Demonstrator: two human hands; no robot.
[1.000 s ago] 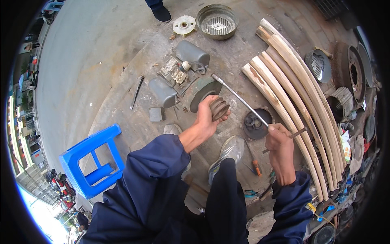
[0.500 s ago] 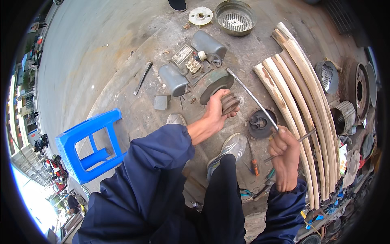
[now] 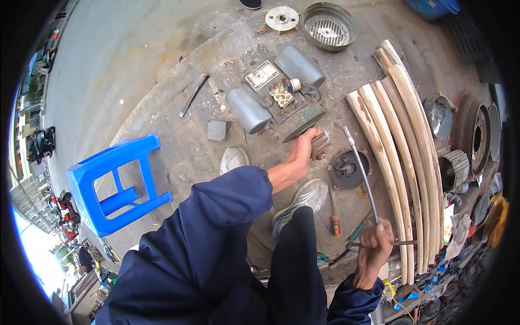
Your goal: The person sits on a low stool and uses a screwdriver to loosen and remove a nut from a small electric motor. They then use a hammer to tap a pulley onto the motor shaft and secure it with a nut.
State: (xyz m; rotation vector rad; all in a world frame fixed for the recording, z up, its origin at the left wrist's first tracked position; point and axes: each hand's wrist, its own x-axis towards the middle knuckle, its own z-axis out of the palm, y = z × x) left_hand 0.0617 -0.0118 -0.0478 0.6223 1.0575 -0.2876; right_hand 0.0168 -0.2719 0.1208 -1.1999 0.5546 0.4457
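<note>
The right hand [image 3: 375,240] closes firmly around the upper shaft of a T-handle socket wrench [image 3: 364,173], beside a row of wooden poles [image 3: 407,135]. Farther out, the left hand [image 3: 299,154] is wrapped around a grooved pulley [image 3: 321,145], right by an electric motor [image 3: 303,122]; contact between them is unclear. Beyond lies a slotted metal fan cover [image 3: 329,28].
</note>
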